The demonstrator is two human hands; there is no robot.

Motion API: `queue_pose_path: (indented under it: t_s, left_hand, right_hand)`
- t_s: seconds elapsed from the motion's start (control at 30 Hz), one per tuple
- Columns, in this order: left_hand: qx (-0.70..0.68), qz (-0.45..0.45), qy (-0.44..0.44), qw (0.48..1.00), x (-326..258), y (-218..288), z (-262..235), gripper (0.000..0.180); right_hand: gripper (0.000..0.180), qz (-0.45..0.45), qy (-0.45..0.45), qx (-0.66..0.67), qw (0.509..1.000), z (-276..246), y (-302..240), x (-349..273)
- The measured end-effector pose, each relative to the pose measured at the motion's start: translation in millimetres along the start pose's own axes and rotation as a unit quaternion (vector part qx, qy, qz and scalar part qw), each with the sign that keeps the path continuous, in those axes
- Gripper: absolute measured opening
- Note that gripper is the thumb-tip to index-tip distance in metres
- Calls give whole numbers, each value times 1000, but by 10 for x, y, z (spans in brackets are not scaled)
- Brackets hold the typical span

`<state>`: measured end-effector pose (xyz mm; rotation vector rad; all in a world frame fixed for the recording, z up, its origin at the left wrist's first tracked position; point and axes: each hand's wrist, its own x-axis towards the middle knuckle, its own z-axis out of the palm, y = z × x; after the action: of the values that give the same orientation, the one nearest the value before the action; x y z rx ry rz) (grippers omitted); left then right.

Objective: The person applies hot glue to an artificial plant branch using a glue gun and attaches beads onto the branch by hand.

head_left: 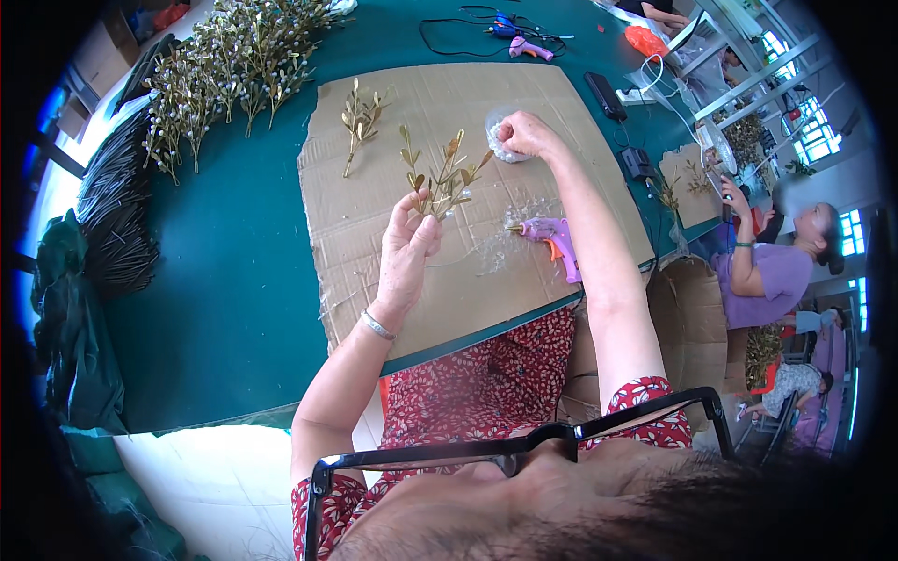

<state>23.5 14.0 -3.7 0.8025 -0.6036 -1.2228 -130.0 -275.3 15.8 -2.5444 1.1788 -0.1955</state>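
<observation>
Dark green table (215, 327): brown cardboard sheet (346, 243) on top.
Left hand (410, 241): pinching gold-leaved sprig (441, 183) above cardboard.
Right hand (528, 136): fingers bunched at clear bag of white beads (506, 152); catch hidden.
Sprig: best held steady, right forearm (603, 229) kept clear of purple plastic glue gun (554, 234).

Cardboard sheet (360, 248) is lying on table (220, 323). Loose sprig (358, 122) is resting on it, back L; L hand (406, 252) is holding another sprig (438, 179) over ctr. R hand (529, 135) is touching bead bag (499, 148) at back R; glue gun (552, 233) is lying in front (R of L hand). Sprig pile (234, 70) is sitting back L on table, R of stem bundle (117, 210); 2nd gun (531, 49) is resting behind sheet.
</observation>
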Motion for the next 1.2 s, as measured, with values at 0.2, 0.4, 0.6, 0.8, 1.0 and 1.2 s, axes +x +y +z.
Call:
queue_pose_path:
  t_s: [0.2,0.4,0.6,0.8,1.0,1.2]
  left_hand:
    - [6,3,-5,1000,10,-19,4,34]
    - [8,-11,3,1000,-47,6,-2,37]
    - [-2,-28,-10,1000,-90,-27,59,39]
    - [7,-39,-39,998,-108,-73,126,34]
    - [92,-5,-44,995,-160,-65,181,40]
    - [152,32,-60,986,-189,-66,187,48]
  right_hand:
    - [14,-16,51,6,999,-13,18,-99]
    - [14,66,78,461,881,-140,-360,-714]
    - [17,16,33,801,597,-63,-807,-1621]
    - [15,-28,19,823,566,34,-920,-1967]
    - [15,-17,73,782,619,18,-1010,-2061]
    - [18,0,136,715,685,27,-1145,-2110]
